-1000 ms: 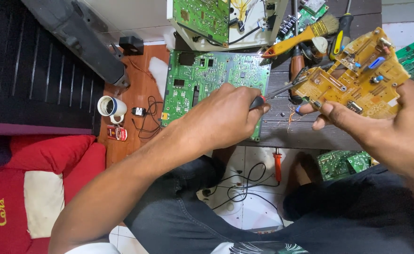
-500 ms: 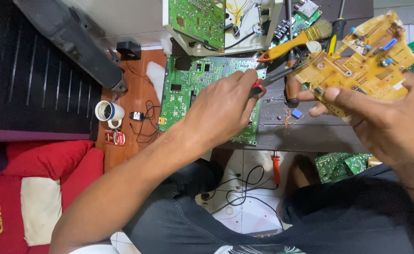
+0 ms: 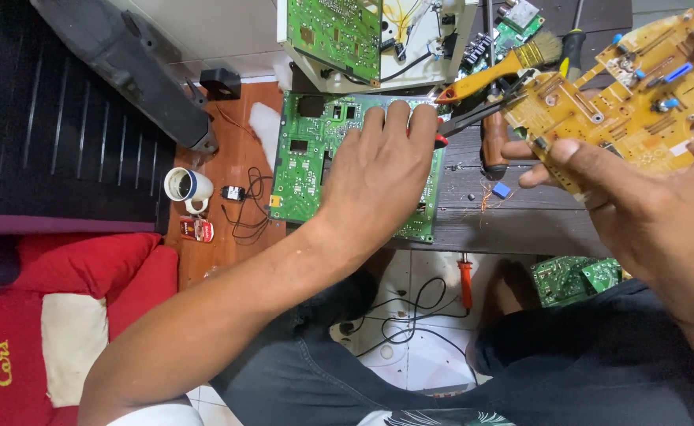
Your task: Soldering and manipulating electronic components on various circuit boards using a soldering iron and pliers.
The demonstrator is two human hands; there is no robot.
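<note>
Bare dark table (image 3: 520, 217) is lying open between the green circuit board (image 3: 307, 166) and the yellow circuit board (image 3: 639, 95), with only a small blue part (image 3: 501, 190) sitting there. Farther off, a yellow-handled brush (image 3: 505, 67) and black pliers (image 3: 473, 118) are crossing that gap. At the left, a white cup (image 3: 185, 185) and black wires (image 3: 244, 213) are crowding the orange surface (image 3: 229, 126).
</note>
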